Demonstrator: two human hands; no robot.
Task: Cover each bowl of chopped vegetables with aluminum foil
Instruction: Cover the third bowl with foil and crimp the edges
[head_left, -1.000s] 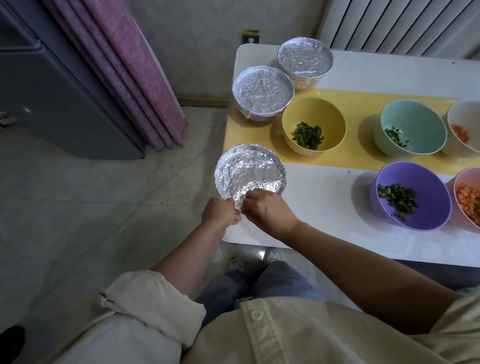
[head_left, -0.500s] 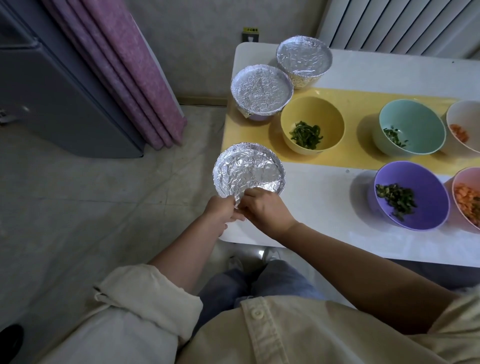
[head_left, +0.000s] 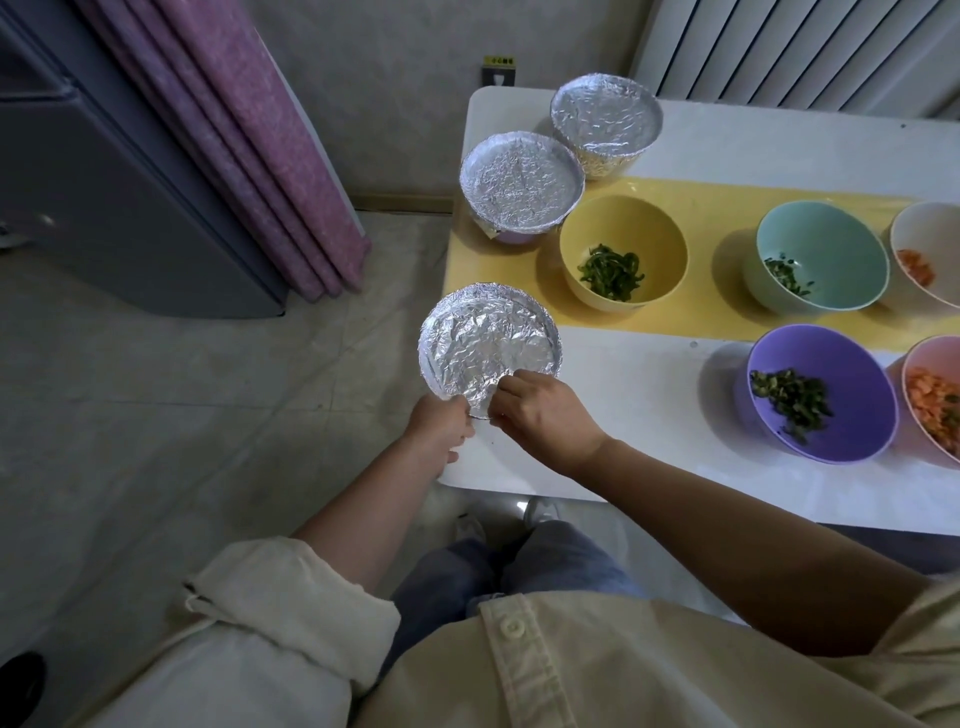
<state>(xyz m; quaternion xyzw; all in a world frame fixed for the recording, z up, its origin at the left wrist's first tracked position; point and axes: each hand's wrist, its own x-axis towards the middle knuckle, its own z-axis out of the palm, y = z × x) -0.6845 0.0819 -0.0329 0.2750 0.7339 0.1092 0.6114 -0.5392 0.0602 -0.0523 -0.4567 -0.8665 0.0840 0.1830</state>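
Observation:
A foil-covered bowl (head_left: 488, 343) sits at the table's near left corner, partly over the edge. My left hand (head_left: 439, 423) and my right hand (head_left: 545, 410) both pinch the foil at its near rim. Two more foil-covered bowls (head_left: 522, 182) (head_left: 605, 117) stand at the far left. Uncovered are a yellow bowl (head_left: 623, 249) with green strips, a teal bowl (head_left: 821, 257) with a few greens, a purple bowl (head_left: 821, 392) with chopped greens, a pink bowl (head_left: 935, 395) with orange pieces, and a white bowl (head_left: 930, 254) with orange pieces.
The white table (head_left: 623, 415) carries a yellow runner (head_left: 717, 312). To the left lie a tiled floor, a purple curtain (head_left: 249, 135) and a grey cabinet (head_left: 104, 197). A radiator (head_left: 805, 52) stands behind the table. My knees are below the table edge.
Both hands have stayed at the near rim of the foil-covered bowl, shifting slightly as they press the foil. The bowl has barely moved.

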